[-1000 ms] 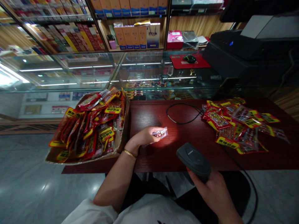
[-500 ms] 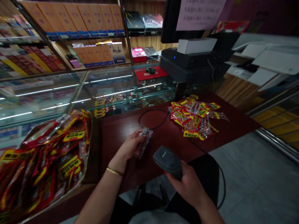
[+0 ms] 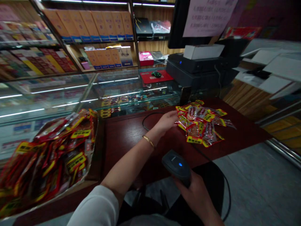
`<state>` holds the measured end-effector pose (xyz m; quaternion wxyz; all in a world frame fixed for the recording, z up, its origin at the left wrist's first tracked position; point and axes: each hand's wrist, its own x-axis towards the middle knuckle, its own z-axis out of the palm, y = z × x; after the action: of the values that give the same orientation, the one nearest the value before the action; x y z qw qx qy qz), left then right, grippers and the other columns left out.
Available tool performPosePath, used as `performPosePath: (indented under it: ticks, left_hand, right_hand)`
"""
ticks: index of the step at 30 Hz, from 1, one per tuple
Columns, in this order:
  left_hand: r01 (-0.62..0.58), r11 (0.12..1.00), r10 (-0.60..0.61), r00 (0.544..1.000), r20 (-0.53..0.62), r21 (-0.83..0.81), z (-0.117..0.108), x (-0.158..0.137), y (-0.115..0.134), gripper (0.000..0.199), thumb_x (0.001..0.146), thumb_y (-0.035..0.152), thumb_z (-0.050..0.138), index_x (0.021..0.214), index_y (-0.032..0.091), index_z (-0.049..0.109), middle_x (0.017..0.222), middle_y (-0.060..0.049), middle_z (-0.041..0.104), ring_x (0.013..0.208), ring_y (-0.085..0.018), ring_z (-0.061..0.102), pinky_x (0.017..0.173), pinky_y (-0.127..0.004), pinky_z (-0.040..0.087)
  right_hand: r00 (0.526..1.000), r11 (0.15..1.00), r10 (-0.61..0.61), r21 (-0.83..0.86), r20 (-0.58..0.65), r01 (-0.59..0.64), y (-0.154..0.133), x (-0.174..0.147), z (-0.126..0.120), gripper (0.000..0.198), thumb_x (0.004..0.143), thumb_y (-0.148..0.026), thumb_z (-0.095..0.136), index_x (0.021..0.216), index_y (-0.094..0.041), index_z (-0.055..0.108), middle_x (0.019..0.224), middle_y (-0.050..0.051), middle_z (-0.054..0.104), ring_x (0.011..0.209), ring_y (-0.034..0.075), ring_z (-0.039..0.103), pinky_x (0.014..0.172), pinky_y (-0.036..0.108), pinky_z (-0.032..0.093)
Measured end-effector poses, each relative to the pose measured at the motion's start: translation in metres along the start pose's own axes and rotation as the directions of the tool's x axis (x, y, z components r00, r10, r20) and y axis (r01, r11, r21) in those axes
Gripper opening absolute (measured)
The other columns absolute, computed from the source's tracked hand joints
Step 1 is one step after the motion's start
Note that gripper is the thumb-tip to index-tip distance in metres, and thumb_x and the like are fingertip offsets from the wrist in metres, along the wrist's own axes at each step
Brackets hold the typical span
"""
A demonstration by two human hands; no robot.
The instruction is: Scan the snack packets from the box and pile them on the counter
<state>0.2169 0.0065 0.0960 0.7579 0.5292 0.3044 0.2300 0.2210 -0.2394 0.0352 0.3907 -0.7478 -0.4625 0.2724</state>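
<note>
My left hand (image 3: 168, 121), with a gold bangle at the wrist, reaches across to the left edge of a pile of small red-and-yellow snack packets (image 3: 195, 130). Its fingers are stretched towards the pile, and no packet shows plainly in them. A clear-and-red snack packet (image 3: 192, 113) lies on top, just past the fingertips. Closed around its handle, my right hand (image 3: 196, 190) holds a dark barcode scanner (image 3: 176, 164) near the table's front edge. A blue light glows on the scanner's top.
An open box (image 3: 94, 163) full of larger red-and-yellow packets stands on the left. The scanner's black cable (image 3: 227, 182) hangs off the table (image 3: 122, 138). Behind are a glass counter (image 3: 91, 91), a phone (image 3: 185, 95), a mouse (image 3: 156, 74) and a black register unit (image 3: 199, 75).
My left hand has moved right and away from me, from the middle of the table to the pile. The packet it held is no longer at the middle. The scanner's blue light has come on.
</note>
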Motion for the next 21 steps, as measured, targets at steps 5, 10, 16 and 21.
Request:
performPosePath:
  ticks: [5, 10, 16, 21]
  left_hand:
    - [-0.238, 0.844, 0.366, 0.910, -0.192, 0.481, -0.084, -0.147, -0.012, 0.030, 0.090, 0.020, 0.060, 0.117, 0.018, 0.072, 0.105, -0.008, 0.076, 0.090, -0.017, 0.069, 0.080, -0.027, 0.053]
    - [0.242, 0.469, 0.593, 0.627, -0.505, 0.850, -0.181, -0.278, 0.009, 0.025, 0.091, 0.028, 0.059, 0.108, 0.020, 0.075, 0.106, -0.007, 0.077, 0.095, -0.022, 0.069, 0.087, -0.034, 0.053]
    - [0.582, -0.124, 0.411, 0.768, -0.492, 0.804, -0.246, -0.312, 0.015, 0.029, 0.089, 0.029, 0.060, 0.108, 0.019, 0.079, 0.106, -0.014, 0.074, 0.104, -0.034, 0.065, 0.096, -0.046, 0.048]
    - [0.565, -0.302, 0.274, 0.823, -0.498, 0.768, -0.251, -0.285, 0.006, 0.024, 0.083, 0.024, 0.062, 0.098, 0.017, 0.079, 0.104, -0.018, 0.071, 0.104, -0.038, 0.064, 0.085, -0.046, 0.050]
  right_hand:
    - [1.000, 0.993, 0.005, -0.116, 0.025, -0.002, 0.029, 0.002, 0.014, 0.038, 0.083, -0.054, 0.065, 0.095, -0.021, 0.080, 0.091, 0.009, 0.084, 0.088, 0.033, 0.080, 0.073, 0.033, 0.061]
    - [0.994, 0.983, -0.070, -0.164, 0.086, 0.083, 0.032, 0.016, 0.032, 0.040, 0.080, -0.057, 0.068, 0.094, -0.023, 0.082, 0.095, 0.009, 0.084, 0.094, 0.034, 0.080, 0.076, 0.033, 0.063]
    - [0.970, 0.964, -0.210, -0.140, 0.124, 0.227, 0.007, 0.014, 0.045, 0.036, 0.085, -0.054, 0.066, 0.096, -0.024, 0.081, 0.096, 0.007, 0.084, 0.093, 0.031, 0.080, 0.079, 0.030, 0.063]
    - [0.959, 0.944, -0.246, -0.190, 0.137, 0.270, 0.012, 0.011, 0.047, 0.035, 0.085, -0.054, 0.064, 0.093, -0.024, 0.081, 0.095, 0.006, 0.085, 0.091, 0.030, 0.081, 0.069, 0.028, 0.064]
